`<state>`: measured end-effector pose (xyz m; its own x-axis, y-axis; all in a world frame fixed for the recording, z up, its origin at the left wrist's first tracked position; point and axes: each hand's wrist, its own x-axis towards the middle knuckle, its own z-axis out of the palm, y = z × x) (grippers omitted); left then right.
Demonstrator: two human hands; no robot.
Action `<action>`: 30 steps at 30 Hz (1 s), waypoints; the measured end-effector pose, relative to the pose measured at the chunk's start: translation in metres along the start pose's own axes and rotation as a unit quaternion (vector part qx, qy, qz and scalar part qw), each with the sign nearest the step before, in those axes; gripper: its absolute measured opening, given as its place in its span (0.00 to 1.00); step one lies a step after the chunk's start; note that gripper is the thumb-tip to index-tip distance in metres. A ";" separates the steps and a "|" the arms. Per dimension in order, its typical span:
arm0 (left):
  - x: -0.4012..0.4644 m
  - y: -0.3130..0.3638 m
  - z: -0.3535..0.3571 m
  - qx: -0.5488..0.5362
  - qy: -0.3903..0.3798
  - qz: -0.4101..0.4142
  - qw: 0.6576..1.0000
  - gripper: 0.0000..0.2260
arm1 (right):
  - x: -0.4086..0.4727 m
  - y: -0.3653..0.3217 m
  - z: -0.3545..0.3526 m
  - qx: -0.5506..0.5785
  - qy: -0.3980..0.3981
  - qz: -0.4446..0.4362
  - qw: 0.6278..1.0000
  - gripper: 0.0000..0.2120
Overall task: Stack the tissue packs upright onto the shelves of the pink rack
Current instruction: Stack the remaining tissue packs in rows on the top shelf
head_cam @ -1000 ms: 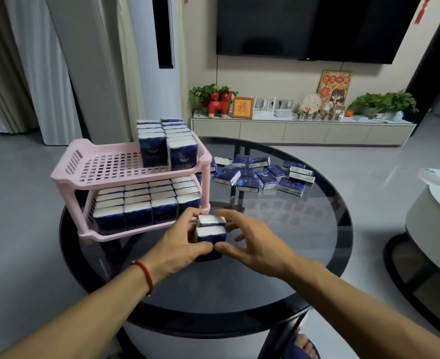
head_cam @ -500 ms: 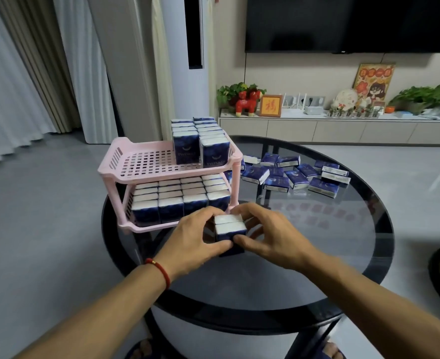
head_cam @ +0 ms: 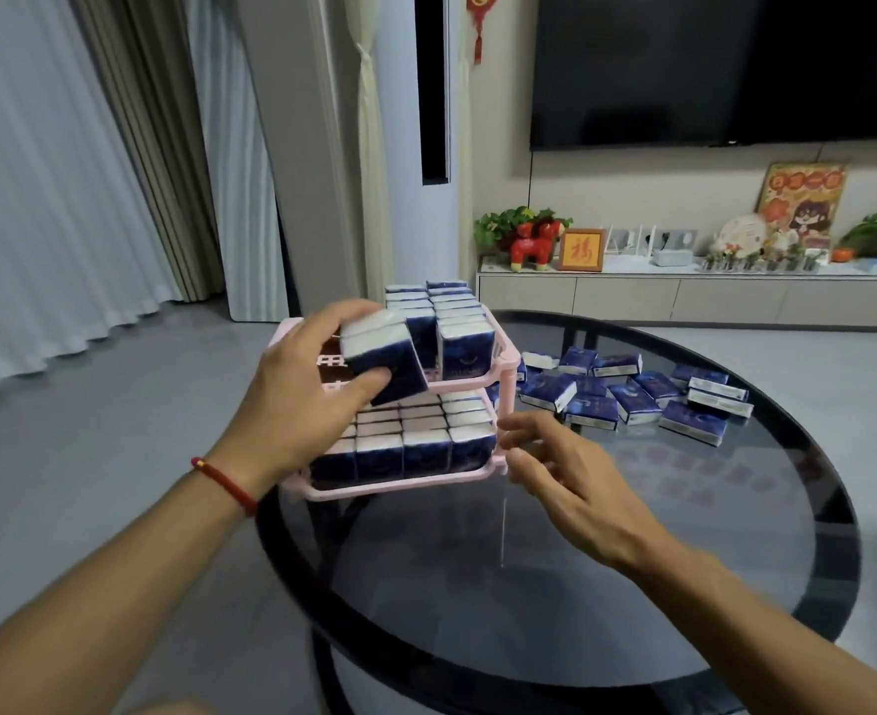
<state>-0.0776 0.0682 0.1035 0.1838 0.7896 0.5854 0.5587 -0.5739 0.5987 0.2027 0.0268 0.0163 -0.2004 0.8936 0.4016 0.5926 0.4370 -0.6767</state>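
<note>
The pink rack (head_cam: 506, 359) stands on the round dark glass counter (head_cam: 684, 534) and has two shelves. The lower shelf is full of upright tissue packs (head_cam: 426, 446), set close in rows with the white tops up. On the upper shelf, two rows of upright packs (head_cam: 459, 327) fill the right part; the left part is mostly hidden behind the left hand (head_cam: 297, 399).

The left hand holds two packs (head_cam: 382, 361) together, thumb below and fingers over the top, tilted, in front of the upper shelf. If they already touch the shelf I cannot tell. The right hand (head_cam: 565, 477) is released, with fingers spread and a little blurred, just beside the front right post of the rack, holding nothing.

Behind the rack, loose packs (head_cam: 632, 399) lie flat in a group on the counter. The far side of the rack is hidden by the packs.
</note>
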 end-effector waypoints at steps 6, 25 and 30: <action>0.050 -0.010 0.012 0.043 -0.036 -0.047 0.997 0.23 | 0.006 0.002 0.002 -0.055 -0.018 -0.011 0.998 0.17; 0.108 -0.053 0.037 0.092 -0.271 -0.094 0.953 0.61 | 0.123 -0.045 -0.024 0.052 0.131 0.017 0.990 0.16; 0.116 -0.072 0.045 0.046 -0.259 -0.090 0.961 0.57 | 0.197 -0.045 -0.023 0.047 -0.026 0.075 0.996 0.24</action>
<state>-0.0605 0.2106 0.1038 0.4416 0.8902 0.1121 0.6841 -0.4149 0.5999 0.1545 0.1806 0.1402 -0.1565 0.9523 0.2621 0.5436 0.3046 -0.7821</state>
